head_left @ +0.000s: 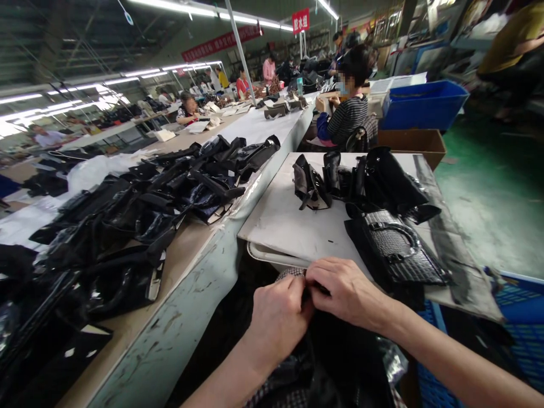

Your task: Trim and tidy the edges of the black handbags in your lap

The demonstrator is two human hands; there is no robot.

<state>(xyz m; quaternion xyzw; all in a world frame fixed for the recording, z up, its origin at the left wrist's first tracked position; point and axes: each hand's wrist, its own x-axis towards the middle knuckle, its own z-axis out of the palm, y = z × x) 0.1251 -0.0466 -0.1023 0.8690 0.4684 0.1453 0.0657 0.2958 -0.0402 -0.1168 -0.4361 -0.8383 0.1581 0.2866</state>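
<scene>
My left hand (280, 309) and my right hand (340, 289) meet in front of me, just below the near edge of the white-topped side table (297, 226). Both are closed, with fingers and thumbs pinching the upper edge of a black bag piece (340, 357). The piece hangs down between my forearms over my lap, and my fingers hide the spot they grip. On the side table, right beyond my right hand, lies a black crocodile-patterned handbag (399, 249) with a curved handle. More black bag pieces (382, 175) stand behind it.
A long workbench (204, 266) on the left bears a large heap of black bag pieces (161, 192). Blue plastic crates (521, 323) stand low at the right. A blue bin (425, 105) and a cardboard box (414, 144) are further back, near a seated co-worker (351, 110).
</scene>
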